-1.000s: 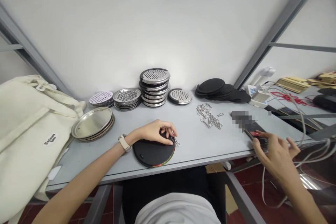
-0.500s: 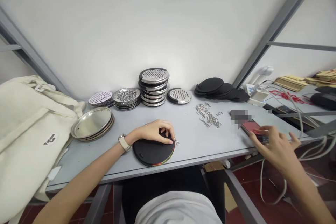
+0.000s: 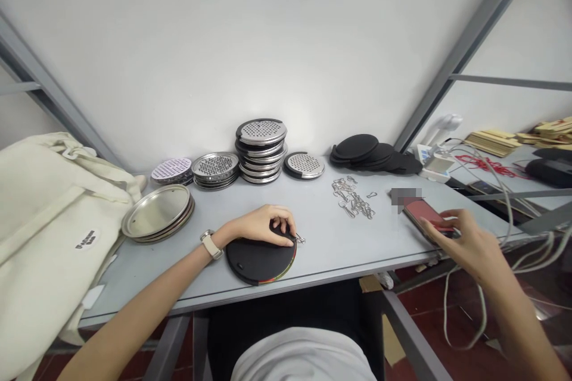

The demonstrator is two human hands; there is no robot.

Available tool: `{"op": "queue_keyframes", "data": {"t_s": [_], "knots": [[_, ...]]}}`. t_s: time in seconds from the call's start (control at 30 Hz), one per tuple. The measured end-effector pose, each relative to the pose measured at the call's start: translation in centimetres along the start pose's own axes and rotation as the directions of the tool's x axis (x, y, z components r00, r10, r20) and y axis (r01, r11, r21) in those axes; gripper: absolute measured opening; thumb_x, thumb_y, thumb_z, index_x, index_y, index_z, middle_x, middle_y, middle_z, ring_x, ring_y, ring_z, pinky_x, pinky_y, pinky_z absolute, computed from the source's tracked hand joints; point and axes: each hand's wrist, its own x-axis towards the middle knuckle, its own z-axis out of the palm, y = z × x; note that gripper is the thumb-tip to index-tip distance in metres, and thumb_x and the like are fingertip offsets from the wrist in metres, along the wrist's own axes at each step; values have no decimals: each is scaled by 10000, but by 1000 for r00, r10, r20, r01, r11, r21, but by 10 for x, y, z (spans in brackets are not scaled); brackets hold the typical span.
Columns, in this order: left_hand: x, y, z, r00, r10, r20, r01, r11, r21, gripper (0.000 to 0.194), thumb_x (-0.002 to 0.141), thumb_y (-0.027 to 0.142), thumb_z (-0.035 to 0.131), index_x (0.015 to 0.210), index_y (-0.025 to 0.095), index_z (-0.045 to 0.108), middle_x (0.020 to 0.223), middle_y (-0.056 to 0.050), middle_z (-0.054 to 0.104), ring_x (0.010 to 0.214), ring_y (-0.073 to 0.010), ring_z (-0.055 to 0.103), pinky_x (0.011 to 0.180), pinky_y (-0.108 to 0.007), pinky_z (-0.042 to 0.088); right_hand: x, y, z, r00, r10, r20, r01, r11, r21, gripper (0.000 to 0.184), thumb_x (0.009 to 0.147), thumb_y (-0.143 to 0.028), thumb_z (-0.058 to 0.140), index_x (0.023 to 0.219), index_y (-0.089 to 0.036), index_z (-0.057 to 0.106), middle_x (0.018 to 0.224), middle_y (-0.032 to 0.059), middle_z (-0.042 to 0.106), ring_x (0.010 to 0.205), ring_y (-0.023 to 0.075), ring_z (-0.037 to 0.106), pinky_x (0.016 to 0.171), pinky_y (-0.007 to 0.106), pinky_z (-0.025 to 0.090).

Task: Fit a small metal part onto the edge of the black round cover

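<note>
My left hand (image 3: 270, 226), a watch at its wrist, rests on a flat black round disc (image 3: 261, 263) near the table's front edge. Its fingers are curled in and its thumb presses near the disc's right side. The disc has a strip of coloured rim at the lower right. A small metal clip (image 3: 301, 239) sticks out beside the thumb. Over at the right, my right hand (image 3: 469, 244) has its fingers apart over a phone (image 3: 422, 209) with a red screen. Its fingertips are at the screen, and the hand hides the phone's near end.
Several metal clips (image 3: 357, 202) lie loose. Behind stand a tall stack of grater discs (image 3: 263, 158), a single grater disc (image 3: 304, 165), lower grater stacks (image 3: 215, 168) and black discs (image 3: 357, 147). Plain metal discs (image 3: 156, 211) and a cream bag (image 3: 53, 238) are left, cables (image 3: 504, 190) right.
My right hand has shifted slightly left and up at the phone, its fingers less spread, and more red shows on the screen. My left hand stays on the black disc.
</note>
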Motion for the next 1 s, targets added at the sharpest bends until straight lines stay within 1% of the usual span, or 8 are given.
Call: {"op": "queue_keyframes", "data": {"t_s": [0.1, 0.27, 0.5, 0.6, 0.73, 0.87, 1.0], "knots": [[0, 1, 0, 1000, 5, -4, -5, 1000, -3, 188, 741, 251, 711, 885, 144, 656, 862, -39, 621, 758, -109, 534, 687, -210, 440, -3, -5, -2, 1000, 13, 9, -13, 1000, 10, 494, 653, -654, 529, 919, -257, 404, 843, 90, 692, 729, 280, 646, 673, 359, 418], [1, 1, 0, 1000, -3, 8, 3, 1000, -3, 190, 747, 261, 705, 888, 144, 654, 876, -45, 623, 768, -112, 543, 702, -217, 442, -5, -11, -3, 1000, 4, -4, -4, 1000, 19, 512, 633, -679, 514, 890, -247, 419, 836, 105, 685, 753, 296, 650, 674, 362, 424], [2, 0, 0, 1000, -15, 4, 15, 1000, 12, 192, 741, 272, 708, 882, 151, 661, 879, -44, 626, 769, -116, 547, 682, -217, 429, -2, -3, -2, 1000, 12, -1, -12, 1000, 9, 431, 681, -601, 502, 919, -252, 416, 844, 92, 687, 737, 271, 634, 678, 354, 416], [2, -1, 1, 1000, -4, -3, 4, 1000, 8, 188, 736, 259, 710, 880, 151, 658, 874, -43, 626, 765, -114, 545, 679, -214, 430, 1, -2, -3, 1000, 2, -8, -2, 1000, 11, 398, 696, -577, 476, 908, -244, 426, 827, 97, 682, 705, 267, 628, 671, 362, 411], [2, -1, 1, 1000, 13, 3, -13, 1000, 3, 182, 741, 254, 706, 882, 151, 654, 874, -37, 624, 763, -109, 540, 687, -210, 436, 4, -2, -7, 1000, 19, 0, -19, 1000, 23, 379, 708, -568, 452, 897, -239, 444, 788, 87, 676, 648, 245, 611, 665, 362, 409], [2, 0, 0, 1000, 10, 15, -10, 1000, 11, 187, 754, 263, 700, 893, 151, 646, 887, -33, 625, 775, -107, 541, 710, -210, 441, 5, 5, -10, 999, 32, 20, -33, 998, 47, 363, 741, -559, 454, 917, -243, 463, 794, 80, 685, 733, 254, 626, 703, 354, 408], [1, 0, 0, 1000, 10, 15, -10, 1000, 16, 185, 762, 261, 694, 897, 149, 637, 892, -30, 619, 777, -103, 535, 710, -204, 438, 5, 12, -10, 1000, 9, 26, -10, 999, 52, 336, 776, -539, 454, 942, -249, 477, 839, 80, 693, 809, 254, 633, 745, 344, 403]]}}
